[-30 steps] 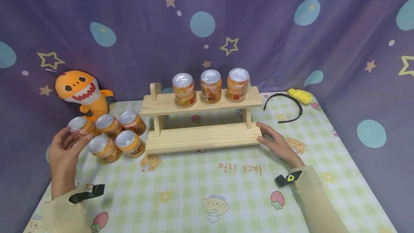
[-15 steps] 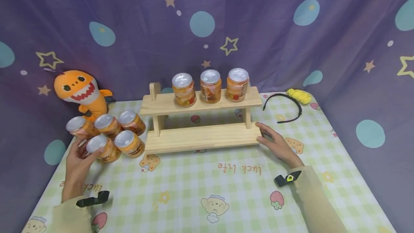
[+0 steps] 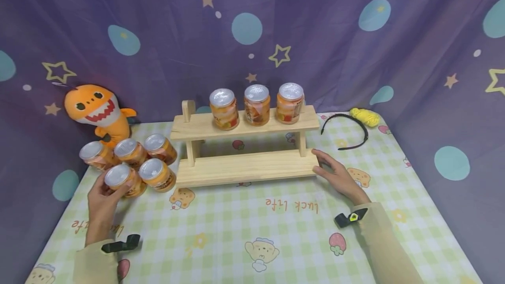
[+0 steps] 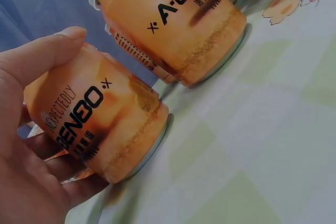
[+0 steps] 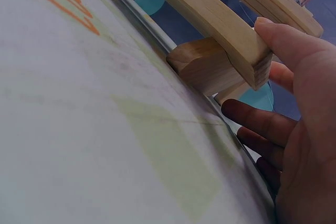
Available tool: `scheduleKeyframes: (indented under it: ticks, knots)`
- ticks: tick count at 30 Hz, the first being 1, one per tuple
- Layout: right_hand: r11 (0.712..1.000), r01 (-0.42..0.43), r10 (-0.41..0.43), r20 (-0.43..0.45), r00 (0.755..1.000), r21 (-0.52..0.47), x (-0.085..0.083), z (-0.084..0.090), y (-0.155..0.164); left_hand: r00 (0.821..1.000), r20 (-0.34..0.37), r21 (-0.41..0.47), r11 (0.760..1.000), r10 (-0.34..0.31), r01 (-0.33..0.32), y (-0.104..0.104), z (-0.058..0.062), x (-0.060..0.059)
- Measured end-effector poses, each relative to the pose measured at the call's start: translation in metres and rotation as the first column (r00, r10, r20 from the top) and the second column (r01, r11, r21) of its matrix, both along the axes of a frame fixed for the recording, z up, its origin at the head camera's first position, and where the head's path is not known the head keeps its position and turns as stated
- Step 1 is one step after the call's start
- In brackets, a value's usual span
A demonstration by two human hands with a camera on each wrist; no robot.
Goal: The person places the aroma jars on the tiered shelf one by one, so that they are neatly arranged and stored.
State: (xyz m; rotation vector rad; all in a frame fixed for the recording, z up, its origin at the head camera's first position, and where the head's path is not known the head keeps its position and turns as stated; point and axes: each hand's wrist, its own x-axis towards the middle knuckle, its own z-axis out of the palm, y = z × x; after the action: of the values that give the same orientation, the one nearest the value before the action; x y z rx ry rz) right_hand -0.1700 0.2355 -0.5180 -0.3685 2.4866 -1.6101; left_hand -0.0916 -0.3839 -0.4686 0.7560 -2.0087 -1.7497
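Observation:
My left hand [image 3: 104,200] curls round the front left orange can [image 4: 100,114], thumb on the near side and fingers behind. That can stands upright on the cloth. Beside it is another front can [image 3: 159,176]; three more, one of them the far left can [image 3: 96,156], stand close behind. All have silver lids and orange wraps. At the right end of the two-tier wooden shelf [image 3: 248,168], my right hand [image 3: 339,179] pinches the lower board between thumb and forefinger, its other fingers loosely bent below. On the top board, three similar cans stand in a row, the middle can [image 3: 257,106] among them.
An orange shark plush [image 3: 100,111] leans at the back left behind the cans. To the right of the shelf lie a black headband [image 3: 364,133] and a yellow yarn bundle [image 3: 365,117]. A purple curtain [image 3: 315,56] borders the checked tablecloth [image 3: 221,222].
My left hand has left the far left can, come forward and right, and taken hold of the front left can. My right hand stays at the shelf's end.

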Motion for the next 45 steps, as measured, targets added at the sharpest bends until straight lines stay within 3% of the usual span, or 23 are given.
scheduleKeyframes:
  ticks: [8, 18, 26, 33, 41, 45]
  knots:
    - [1.000, 0.000, 0.000, 0.002, 1.000, -0.003, 0.000, 0.000, 0.000, 0.992, -0.113, 0.069, 0.996, 0.056, -0.049, 0.000, -0.002, -0.001]
    - [1.000, -0.002, 0.002, -0.002, 1.000, 0.003, 0.001, 0.002, -0.001, 0.991, -0.085, 0.083, 0.992, 0.104, -0.097, -0.003, 0.006, 0.002]
    - [1.000, 0.001, -0.001, 0.002, 1.000, -0.004, 0.000, 0.001, 0.000, 0.989, -0.059, 0.089, 0.987, 0.137, -0.132, 0.000, 0.030, 0.005]
    - [1.000, -0.001, 0.001, -0.001, 1.000, 0.001, 0.000, -0.001, 0.000, 0.961, -0.219, 0.198, 0.972, 0.171, -0.128, 0.007, 0.053, 0.003]
    - [1.000, 0.001, -0.001, 0.001, 1.000, 0.002, -0.001, -0.003, 0.001, 0.925, -0.346, 0.183, 0.978, 0.159, -0.100, 0.020, 0.079, 0.000]
    - [1.000, 0.000, 0.000, 0.004, 1.000, 0.004, -0.001, -0.004, 0.002, 0.926, -0.351, 0.140, 0.986, 0.135, -0.091, 0.027, 0.093, -0.005]
